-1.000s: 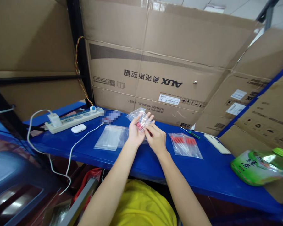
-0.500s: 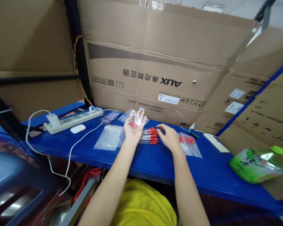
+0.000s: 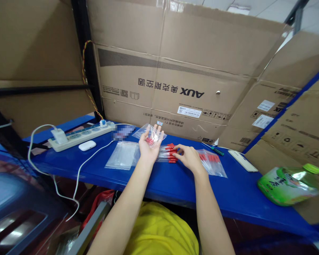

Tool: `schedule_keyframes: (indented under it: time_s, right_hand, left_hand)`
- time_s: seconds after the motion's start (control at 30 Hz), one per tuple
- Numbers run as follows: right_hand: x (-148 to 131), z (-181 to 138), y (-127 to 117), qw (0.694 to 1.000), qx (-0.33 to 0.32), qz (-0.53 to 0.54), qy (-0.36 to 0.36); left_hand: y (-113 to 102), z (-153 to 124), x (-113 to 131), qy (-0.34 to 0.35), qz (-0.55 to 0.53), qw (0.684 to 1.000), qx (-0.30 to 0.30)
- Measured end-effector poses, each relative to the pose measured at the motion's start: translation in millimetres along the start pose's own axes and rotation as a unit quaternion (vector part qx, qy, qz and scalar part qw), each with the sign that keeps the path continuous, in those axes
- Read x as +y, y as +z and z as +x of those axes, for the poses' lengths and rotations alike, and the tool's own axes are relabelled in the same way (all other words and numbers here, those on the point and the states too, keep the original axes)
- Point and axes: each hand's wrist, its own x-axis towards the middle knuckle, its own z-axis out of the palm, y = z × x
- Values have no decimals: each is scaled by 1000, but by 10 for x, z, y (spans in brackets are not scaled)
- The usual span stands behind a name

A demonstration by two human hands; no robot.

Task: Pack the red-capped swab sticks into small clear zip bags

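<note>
My left hand is turned palm up, holding a clear plastic bag with something red inside; the fingers curl up around it. To its right lies a row of slim clear tubes with red ends, partly hidden behind the left hand. At those red ends, my right hand has thumb and forefinger closed on a tube. A filled clear bag of red-ended pieces rests just right of that hand. Left of my left wrist lie flat clear bags.
Along the left edge are a white power strip, a white earphone case and a white cable. A screwdriver, a phone and a green-labelled bottle lie at right. Cardboard walls the back of the blue table.
My right hand has moved a little left, and its fingertips have come onto the red ends of the tubes. The left hand stays with the bag.
</note>
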Motion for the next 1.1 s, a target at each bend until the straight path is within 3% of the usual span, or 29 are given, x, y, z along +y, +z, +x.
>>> schedule_keyframes:
  time_s: [0.23, 0.47, 0.67, 0.73, 1.1]
  right_hand:
    - [16, 11, 3, 999, 23, -28, -17]
    - [24, 35, -43, 996, 59, 58, -35]
    - [-108, -3, -154, 949, 246, 192, -46]
    - [-134, -21, -173, 935, 282, 208, -53]
    - [-274, -16, -38, 944, 241, 193, -117]
  left_hand:
    - [-1, 3, 7, 3, -1, 1000, 6]
    - [1, 0, 20, 16, -23, 1000, 9]
    - [-10, -3, 69, 66, -42, 997, 8]
    - [-13, 1, 81, 71, -51, 996, 10]
    - [42, -38, -15, 21, -9, 1000, 9]
